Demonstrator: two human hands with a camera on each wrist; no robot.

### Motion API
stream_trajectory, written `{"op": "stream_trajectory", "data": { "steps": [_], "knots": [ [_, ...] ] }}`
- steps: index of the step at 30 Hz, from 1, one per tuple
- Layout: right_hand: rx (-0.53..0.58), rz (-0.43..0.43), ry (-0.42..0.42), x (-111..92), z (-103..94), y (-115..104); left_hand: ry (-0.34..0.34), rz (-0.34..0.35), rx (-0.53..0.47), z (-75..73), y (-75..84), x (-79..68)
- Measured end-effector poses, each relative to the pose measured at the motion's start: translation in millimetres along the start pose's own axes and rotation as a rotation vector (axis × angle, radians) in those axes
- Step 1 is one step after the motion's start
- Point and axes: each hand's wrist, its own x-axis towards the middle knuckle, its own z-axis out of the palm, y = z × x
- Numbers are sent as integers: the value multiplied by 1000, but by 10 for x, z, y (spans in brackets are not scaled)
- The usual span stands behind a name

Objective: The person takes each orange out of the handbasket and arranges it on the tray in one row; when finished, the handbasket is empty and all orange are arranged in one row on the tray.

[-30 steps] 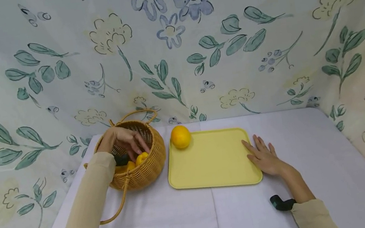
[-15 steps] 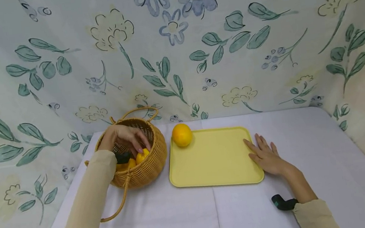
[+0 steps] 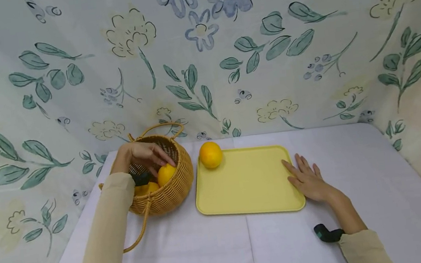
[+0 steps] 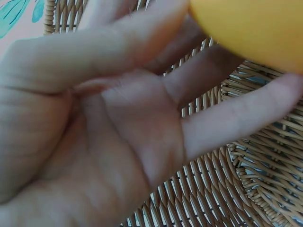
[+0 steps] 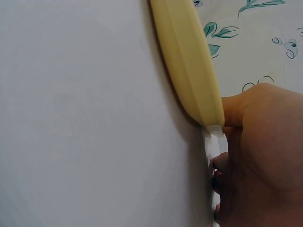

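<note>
My left hand (image 3: 146, 154) reaches down into a wicker basket (image 3: 175, 195) and grips a smooth, round yellow fruit (image 3: 166, 174) with its thumb and fingertips; its exact kind is unclear. Close up in the left wrist view, the yellow fruit (image 4: 255, 28) sits at the ends of the fingers (image 4: 241, 113), away from the palm. To the right, my right hand (image 3: 311, 184) lies with straight, spread fingers at the right edge of a yellow tray (image 3: 248, 184), the thumb touching its rim. An orange (image 3: 210, 154) rests at the tray's back left corner.
More yellow-orange fruit (image 3: 146, 188) lies low in the basket, partly hidden by the left wrist and its black camera (image 3: 142, 178). One looped handle (image 3: 142, 234) hangs toward the front. A floral cloth backdrop (image 3: 241, 57) rises behind the white-covered table (image 3: 194, 256).
The left hand has closed its fingers around the yellow fruit and lifted it slightly within the basket. The right hand keeps its place at the tray, and the head view has shifted a little.
</note>
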Motion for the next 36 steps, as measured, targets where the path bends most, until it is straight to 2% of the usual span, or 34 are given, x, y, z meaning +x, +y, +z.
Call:
{"op": "stream_trajectory", "data": {
  "steps": [3,16,19,26,36],
  "knots": [
    [1,0,1,-5,1,0,43,-3,-8,6,0,-4],
    [-7,3,3,7,16,21,95,40,61,-8,-17,1],
    [-7,4,6,12,18,31,137,52,77,-6,-17,-24],
    [-5,6,3,2,10,16,283,-19,110,23,-14,-171],
    [16,-8,3,4,10,3,300,36,173,-4,-76,-165]
  ]
}}
